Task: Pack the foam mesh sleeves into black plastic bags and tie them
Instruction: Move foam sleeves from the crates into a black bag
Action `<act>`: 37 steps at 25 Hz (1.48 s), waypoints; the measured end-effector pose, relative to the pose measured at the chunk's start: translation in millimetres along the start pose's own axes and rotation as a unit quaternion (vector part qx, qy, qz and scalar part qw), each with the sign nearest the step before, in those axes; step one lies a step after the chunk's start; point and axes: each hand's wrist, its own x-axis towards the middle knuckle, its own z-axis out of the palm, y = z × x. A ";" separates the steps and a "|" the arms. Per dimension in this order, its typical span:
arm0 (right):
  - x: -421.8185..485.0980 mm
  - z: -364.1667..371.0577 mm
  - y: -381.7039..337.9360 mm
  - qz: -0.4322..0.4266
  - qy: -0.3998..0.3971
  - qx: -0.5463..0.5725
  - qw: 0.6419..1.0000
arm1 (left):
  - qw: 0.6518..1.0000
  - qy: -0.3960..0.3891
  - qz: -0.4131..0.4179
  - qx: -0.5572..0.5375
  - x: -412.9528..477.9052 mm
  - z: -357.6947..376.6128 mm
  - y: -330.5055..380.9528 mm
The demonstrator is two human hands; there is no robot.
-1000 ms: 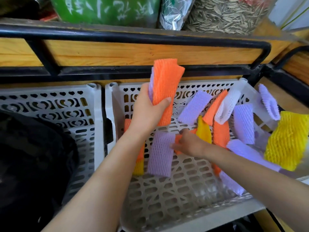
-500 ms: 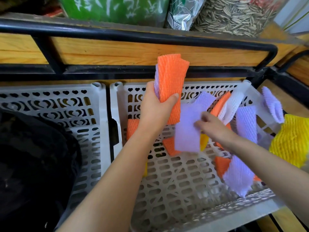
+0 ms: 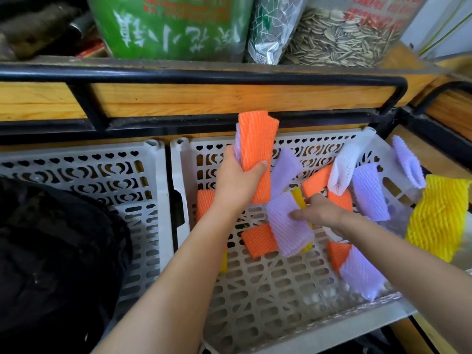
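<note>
Bright, even daylight; soft shadows, wide-angle bowing at edges, slight motion blur lower right.

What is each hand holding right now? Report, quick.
Left hand: grips orange and purple foam sleeves.
Right hand: pinches a purple foam sleeve.

Frame edge cuts off black bag [image 3: 51, 251] — yellow sleeve [image 3: 223, 261] (mostly) hidden under left forearm [image 3: 194, 251].

Before you, beneath the shelf [image 3: 204, 100]: the left crate [image 3: 155, 175] holds the plastic bag [image 3: 51, 251]; the right crate [image 3: 268, 290] beside it holds the foam mesh sleeves [image 3: 367, 192].
</note>
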 end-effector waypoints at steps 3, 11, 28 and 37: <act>-38.2 -10.0 -8.9 -0.083 0.038 0.028 0.995 | 0.998 0.023 0.012 0.065 -1.9 2.7 -5.0; -126.1 -34.5 -28.2 -0.264 0.213 0.126 0.932 | 0.995 -0.077 0.046 0.038 -52.6 26.5 19.8; -283.0 65.0 -176.0 -0.515 0.188 0.164 0.820 | 0.918 0.189 0.348 0.027 -180.6 -174.9 171.2; -285.8 142.6 -243.2 -0.502 0.078 -0.072 0.858 | 0.857 0.333 0.323 0.223 -223.5 -312.4 148.2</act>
